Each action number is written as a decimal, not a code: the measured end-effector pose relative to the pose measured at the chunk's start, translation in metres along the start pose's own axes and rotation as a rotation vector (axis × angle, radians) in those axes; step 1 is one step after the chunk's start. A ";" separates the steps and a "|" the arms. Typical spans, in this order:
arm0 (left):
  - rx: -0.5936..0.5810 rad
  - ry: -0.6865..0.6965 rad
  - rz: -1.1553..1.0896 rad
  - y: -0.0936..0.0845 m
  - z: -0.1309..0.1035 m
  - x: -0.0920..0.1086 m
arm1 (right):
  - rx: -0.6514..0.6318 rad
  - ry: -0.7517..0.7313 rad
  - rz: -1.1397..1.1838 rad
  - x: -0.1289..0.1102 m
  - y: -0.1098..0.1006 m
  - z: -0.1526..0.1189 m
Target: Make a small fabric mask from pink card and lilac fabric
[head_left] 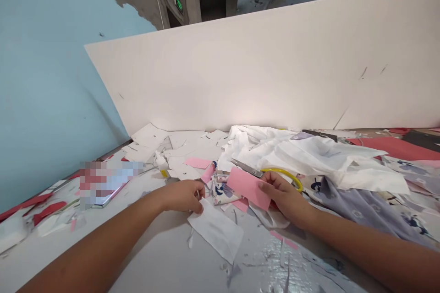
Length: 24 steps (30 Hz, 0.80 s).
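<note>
My left hand [185, 196] pinches the upper left corner of a white fabric piece [218, 229], which hangs over the grey tabletop. Between the thumb and fingers of my right hand [283, 194] is a pink paper rectangle [249, 188]. Scissors [252, 169] with yellow handles lie just behind the pink paper, blades pointing left; my right fingers come close to the handle, and I cannot tell if they touch it. A floral fabric piece [222, 191] and a pink roll [207, 172] lie between my hands.
White cloth [309, 155] is heaped behind my right hand, with lilac printed fabric [357, 206] beside it. Paper scraps [147, 137] spread at the back left. A white panel [261, 68] closes off the far edge. A phone-like object [110, 192], partly blurred, lies left.
</note>
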<state>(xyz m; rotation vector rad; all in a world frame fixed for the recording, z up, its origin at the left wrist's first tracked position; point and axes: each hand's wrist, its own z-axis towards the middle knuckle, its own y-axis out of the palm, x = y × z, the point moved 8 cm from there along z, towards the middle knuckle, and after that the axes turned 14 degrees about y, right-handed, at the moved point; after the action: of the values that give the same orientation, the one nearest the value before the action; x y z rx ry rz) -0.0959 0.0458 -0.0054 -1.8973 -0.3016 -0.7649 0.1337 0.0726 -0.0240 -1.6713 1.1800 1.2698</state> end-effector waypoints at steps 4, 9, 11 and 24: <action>0.149 0.116 0.140 -0.006 -0.018 0.030 | 0.036 -0.158 -0.223 -0.009 0.010 -0.013; 0.325 0.415 -0.062 0.014 -0.021 0.057 | -0.045 -0.142 -0.331 -0.004 0.026 -0.021; 0.322 0.358 -0.305 0.031 -0.009 0.042 | -0.062 -0.130 -0.322 -0.001 0.027 -0.020; 0.353 0.301 -0.963 0.046 0.010 0.014 | -0.175 -0.055 0.106 -0.003 0.024 -0.012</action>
<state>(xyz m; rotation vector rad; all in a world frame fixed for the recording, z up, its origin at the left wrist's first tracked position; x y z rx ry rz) -0.0572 0.0326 -0.0332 -1.2127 -1.1148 -1.4884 0.1144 0.0549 -0.0182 -1.7048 1.1652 1.5135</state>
